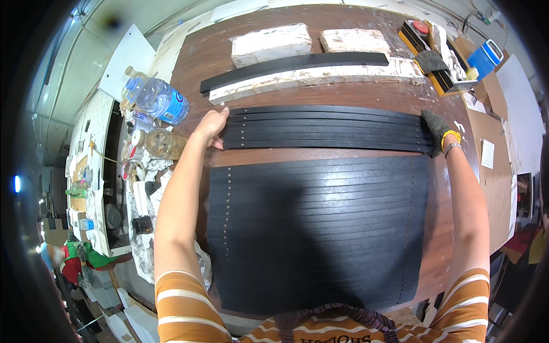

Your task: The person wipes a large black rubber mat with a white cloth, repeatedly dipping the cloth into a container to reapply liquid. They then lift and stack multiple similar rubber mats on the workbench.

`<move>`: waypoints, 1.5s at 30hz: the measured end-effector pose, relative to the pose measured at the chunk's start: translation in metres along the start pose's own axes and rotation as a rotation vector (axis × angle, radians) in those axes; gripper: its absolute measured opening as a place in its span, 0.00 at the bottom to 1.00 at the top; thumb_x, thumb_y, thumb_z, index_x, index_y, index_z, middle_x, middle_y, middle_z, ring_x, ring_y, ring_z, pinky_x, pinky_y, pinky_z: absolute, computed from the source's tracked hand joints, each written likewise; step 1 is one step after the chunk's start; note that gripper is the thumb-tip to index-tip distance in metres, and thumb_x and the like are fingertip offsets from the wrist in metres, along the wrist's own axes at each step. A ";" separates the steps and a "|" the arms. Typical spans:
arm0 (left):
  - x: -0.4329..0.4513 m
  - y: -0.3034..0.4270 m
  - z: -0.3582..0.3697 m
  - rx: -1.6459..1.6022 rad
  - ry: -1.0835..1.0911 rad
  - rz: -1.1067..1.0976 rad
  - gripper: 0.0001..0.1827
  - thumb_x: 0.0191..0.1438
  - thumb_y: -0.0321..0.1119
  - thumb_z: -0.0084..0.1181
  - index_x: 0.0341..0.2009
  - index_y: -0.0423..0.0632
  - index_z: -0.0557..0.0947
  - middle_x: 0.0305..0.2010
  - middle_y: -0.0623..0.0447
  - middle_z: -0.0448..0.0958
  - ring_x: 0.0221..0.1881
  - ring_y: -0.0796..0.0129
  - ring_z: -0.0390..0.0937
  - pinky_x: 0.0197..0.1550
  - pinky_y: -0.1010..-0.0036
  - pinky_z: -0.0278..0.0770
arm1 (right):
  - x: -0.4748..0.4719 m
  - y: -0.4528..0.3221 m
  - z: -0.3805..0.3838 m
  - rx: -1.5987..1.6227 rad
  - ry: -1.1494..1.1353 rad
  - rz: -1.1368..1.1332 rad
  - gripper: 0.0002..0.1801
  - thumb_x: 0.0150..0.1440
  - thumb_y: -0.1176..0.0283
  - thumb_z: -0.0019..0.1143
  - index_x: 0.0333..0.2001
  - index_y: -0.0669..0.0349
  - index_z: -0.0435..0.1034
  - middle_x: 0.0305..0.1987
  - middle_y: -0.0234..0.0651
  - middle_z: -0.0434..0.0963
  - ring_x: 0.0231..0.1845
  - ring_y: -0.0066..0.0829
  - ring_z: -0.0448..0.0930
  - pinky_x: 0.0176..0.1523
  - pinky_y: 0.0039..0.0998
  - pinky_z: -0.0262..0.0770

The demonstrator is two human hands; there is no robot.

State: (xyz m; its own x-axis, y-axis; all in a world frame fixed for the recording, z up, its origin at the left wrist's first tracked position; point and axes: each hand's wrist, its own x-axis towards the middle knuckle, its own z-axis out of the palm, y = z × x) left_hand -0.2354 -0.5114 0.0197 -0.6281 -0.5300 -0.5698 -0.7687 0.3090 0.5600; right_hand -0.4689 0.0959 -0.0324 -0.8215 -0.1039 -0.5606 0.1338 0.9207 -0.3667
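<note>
My bare left hand (214, 127) grips the left ends of a row of black slats (321, 127) lying side by side, with its thumb at the far edge and fingers at the near one. At the right ends, my right hand (438, 133), in a dark glove with a yellow cuff, clasps the same row. Both ends show small round marks or holes. Nearer to me lies a wide panel of many black slats (317, 214), edge to edge, with a line of dots down each side. A strip of brown table separates it from the held row.
Past the slats lie a black bar (296, 67), a long white block (317, 81) and two shorter white blocks (274, 43) (355, 42). Plastic bottles (161, 100) (165, 143) and crumpled material crowd the left edge. A box (450, 88) and blue jug (484, 60) stand far right. Another person is far left.
</note>
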 end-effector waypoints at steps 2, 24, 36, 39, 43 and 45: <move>0.008 -0.006 -0.003 -0.010 -0.039 -0.009 0.39 0.66 0.62 0.43 0.47 0.28 0.76 0.36 0.35 0.79 0.26 0.49 0.82 0.18 0.58 0.81 | -0.017 -0.023 -0.001 -0.263 0.000 -0.046 0.67 0.29 0.47 0.84 0.73 0.45 0.56 0.78 0.35 0.58 0.77 0.41 0.58 0.80 0.44 0.46; 0.012 0.024 0.016 0.246 0.035 -0.091 0.42 0.65 0.66 0.34 0.55 0.37 0.79 0.47 0.37 0.82 0.27 0.48 0.85 0.24 0.63 0.83 | -0.005 -0.010 0.007 -0.187 0.104 -0.090 0.38 0.64 0.44 0.45 0.71 0.55 0.60 0.75 0.41 0.63 0.72 0.48 0.67 0.69 0.53 0.66; 0.003 0.022 0.017 0.219 0.092 -0.051 0.40 0.64 0.65 0.39 0.45 0.33 0.81 0.34 0.41 0.82 0.24 0.50 0.83 0.21 0.61 0.82 | -0.010 -0.022 0.002 0.038 0.010 0.087 0.41 0.62 0.44 0.50 0.74 0.51 0.54 0.78 0.34 0.58 0.77 0.42 0.57 0.78 0.52 0.47; 0.004 0.011 0.016 0.217 0.022 -0.053 0.40 0.65 0.63 0.37 0.44 0.32 0.81 0.34 0.40 0.82 0.24 0.50 0.83 0.20 0.63 0.81 | -0.002 0.008 0.002 -0.117 0.032 -0.071 0.42 0.63 0.44 0.48 0.74 0.53 0.53 0.78 0.34 0.58 0.77 0.42 0.58 0.78 0.53 0.49; -0.013 -0.016 0.015 0.261 -0.081 -0.064 0.39 0.66 0.61 0.36 0.42 0.30 0.80 0.35 0.38 0.81 0.23 0.52 0.82 0.20 0.64 0.77 | -0.017 0.020 0.006 -0.045 -0.054 -0.057 0.42 0.62 0.44 0.50 0.73 0.56 0.55 0.74 0.39 0.63 0.71 0.40 0.67 0.73 0.47 0.61; -0.024 -0.018 0.015 0.344 -0.082 -0.062 0.38 0.67 0.61 0.36 0.40 0.31 0.80 0.35 0.39 0.82 0.23 0.54 0.81 0.19 0.65 0.76 | -0.033 0.018 0.003 -0.268 -0.033 -0.192 0.41 0.62 0.44 0.51 0.70 0.58 0.59 0.73 0.43 0.65 0.69 0.40 0.70 0.71 0.44 0.64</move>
State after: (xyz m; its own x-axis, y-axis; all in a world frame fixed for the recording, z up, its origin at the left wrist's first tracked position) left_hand -0.2087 -0.4919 0.0143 -0.5762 -0.4954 -0.6501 -0.7924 0.5334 0.2960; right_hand -0.4379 0.1144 -0.0231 -0.7989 -0.2934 -0.5251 -0.1762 0.9488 -0.2622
